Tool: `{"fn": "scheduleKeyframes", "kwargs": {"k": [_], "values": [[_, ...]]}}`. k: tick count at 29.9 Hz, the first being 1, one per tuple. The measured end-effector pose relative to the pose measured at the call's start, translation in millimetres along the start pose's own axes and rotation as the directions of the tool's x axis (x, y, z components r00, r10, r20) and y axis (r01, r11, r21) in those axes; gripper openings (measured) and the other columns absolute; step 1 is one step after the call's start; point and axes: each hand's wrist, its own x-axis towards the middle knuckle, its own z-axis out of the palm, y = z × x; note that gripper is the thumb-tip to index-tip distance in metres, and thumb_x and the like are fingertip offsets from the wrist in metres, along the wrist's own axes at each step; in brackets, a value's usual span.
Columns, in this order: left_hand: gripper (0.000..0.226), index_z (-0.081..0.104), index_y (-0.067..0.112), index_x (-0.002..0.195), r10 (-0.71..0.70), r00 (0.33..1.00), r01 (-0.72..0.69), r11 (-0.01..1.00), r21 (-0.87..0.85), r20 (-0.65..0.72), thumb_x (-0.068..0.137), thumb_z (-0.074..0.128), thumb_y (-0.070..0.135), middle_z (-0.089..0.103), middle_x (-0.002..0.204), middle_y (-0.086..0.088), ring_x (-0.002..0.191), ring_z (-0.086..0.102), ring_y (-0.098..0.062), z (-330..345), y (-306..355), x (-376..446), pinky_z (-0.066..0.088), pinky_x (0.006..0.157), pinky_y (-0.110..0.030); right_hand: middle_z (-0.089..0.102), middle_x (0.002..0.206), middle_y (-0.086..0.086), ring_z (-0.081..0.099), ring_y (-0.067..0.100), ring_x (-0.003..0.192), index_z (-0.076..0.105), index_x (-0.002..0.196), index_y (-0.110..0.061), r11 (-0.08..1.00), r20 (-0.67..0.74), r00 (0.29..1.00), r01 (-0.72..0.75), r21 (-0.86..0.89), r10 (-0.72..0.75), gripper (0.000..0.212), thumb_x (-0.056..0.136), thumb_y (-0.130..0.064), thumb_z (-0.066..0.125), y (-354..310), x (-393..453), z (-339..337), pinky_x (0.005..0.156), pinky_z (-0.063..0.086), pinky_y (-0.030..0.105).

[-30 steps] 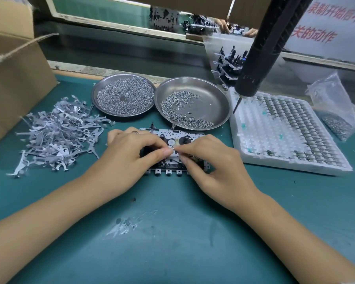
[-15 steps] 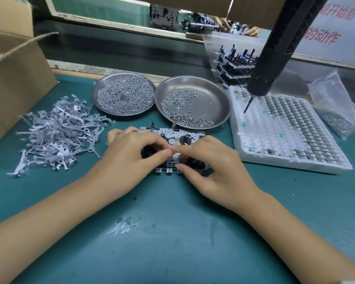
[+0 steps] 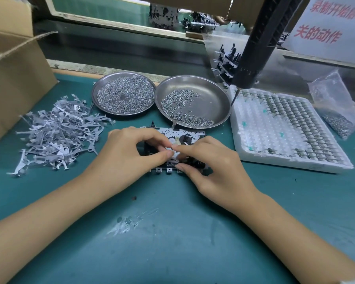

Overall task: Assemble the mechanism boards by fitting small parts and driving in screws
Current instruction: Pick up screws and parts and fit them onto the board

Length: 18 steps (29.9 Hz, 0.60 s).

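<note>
Fitting step, judging by both hands: left hand (image 3: pixel 129 154) and right hand (image 3: pixel 215 160) curled, fingertips pinching a small part onto the mechanism board (image 3: pixel 180 138) mid-mat, just before the screw dishes; next, presumably, a screw and the hanging driver (image 3: pixel 252 58).

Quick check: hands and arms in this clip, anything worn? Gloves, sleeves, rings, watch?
No gloves: the left hand and right hand are bare. Both forearms are bare as far as the frame shows, with no sleeve, watch or wristband in view. A sliver of white at the bottom right corner may be clothing; it is too small to tell. No ring is visible.
</note>
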Motion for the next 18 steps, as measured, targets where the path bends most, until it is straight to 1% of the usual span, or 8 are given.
{"fn": "scheduleKeyframes", "kwargs": {"k": [4,7,9,12,14,18], "values": [[0.011,0.072,0.032,0.081,-0.024,0.999,0.025,0.999,-0.048,0.024,0.074,0.077,0.026,0.072,0.075,0.012,0.077,0.067,-0.004,0,-2,0,0.054,0.084,-0.036,0.071,0.082,-0.001,0.059,0.020,0.080,0.071,0.108,-0.008,0.997,-0.075,0.997,0.029,-0.069,-0.034,0.032,0.077,-0.006,0.074,0,-1,2,0.070,0.053,0.037],[0.012,0.072,0.032,0.081,-0.031,0.999,0.032,0.998,-0.060,0.029,0.073,0.078,0.024,0.072,0.075,0.011,0.076,0.068,-0.006,0,-3,1,0.055,0.083,-0.036,0.072,0.081,0.002,0.061,0.021,0.077,0.071,0.106,-0.005,0.992,-0.109,0.991,0.071,-0.109,-0.083,0.030,0.077,-0.001,0.073,-1,-3,6,0.070,0.051,0.037],[0.012,0.072,0.033,0.080,-0.020,0.999,0.022,0.999,-0.041,0.030,0.072,0.078,0.025,0.072,0.074,0.012,0.075,0.067,-0.004,0,-2,1,0.054,0.081,-0.030,0.072,0.080,0.004,0.063,0.023,0.074,0.071,0.107,-0.005,0.994,-0.109,0.992,0.050,-0.098,-0.060,0.030,0.077,0.002,0.070,-3,-4,7,0.069,0.050,0.038],[0.012,0.072,0.035,0.080,-0.006,0.999,0.007,1.000,-0.014,0.036,0.072,0.078,0.029,0.071,0.073,0.015,0.074,0.066,0.001,-1,0,0,0.049,0.078,-0.020,0.071,0.080,0.004,0.066,0.024,0.074,0.071,0.106,-0.005,0.999,-0.121,0.993,-0.021,-0.049,0.015,0.030,0.077,0.005,0.066,-5,-5,8,0.068,0.052,0.039],[0.011,0.072,0.037,0.079,-0.017,0.999,0.017,1.000,-0.014,0.039,0.072,0.077,0.030,0.071,0.073,0.016,0.075,0.065,0.001,0,1,1,0.050,0.079,-0.022,0.071,0.081,0.004,0.066,0.024,0.075,0.071,0.102,-0.005,0.998,-0.130,0.991,-0.039,-0.042,0.034,0.028,0.078,0.007,0.067,-6,-6,9,0.068,0.052,0.037],[0.014,0.071,0.036,0.080,-0.035,0.998,0.036,0.999,-0.024,0.044,0.075,0.076,0.024,0.071,0.071,0.015,0.075,0.065,-0.001,0,2,3,0.051,0.084,-0.031,0.071,0.082,0.006,0.066,0.024,0.074,0.072,0.094,-0.005,0.996,-0.150,0.988,-0.044,-0.078,0.032,0.021,0.079,0.007,0.066,-7,-6,12,0.067,0.052,0.037]]}}
